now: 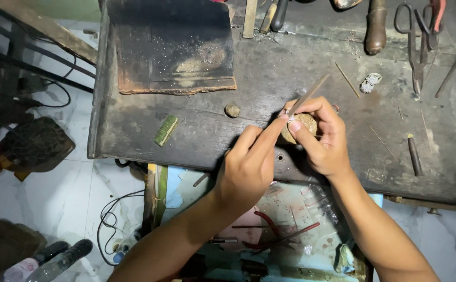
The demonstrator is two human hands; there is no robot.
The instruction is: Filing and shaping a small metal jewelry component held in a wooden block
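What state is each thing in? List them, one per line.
Left hand: fingers pinched at the top of the lump.
Right hand: holds the lump and a thin stick.
Tan lump: gripped over the bench edge.
Thin stick: tilted, tip at the lump.
Scissors: shut, lying flat.
Green block: lying flat, untouched.

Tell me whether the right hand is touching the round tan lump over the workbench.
Touching. The head view shows the right hand wrapping its thumb and fingers around the round tan lump, with no gap visible between them.
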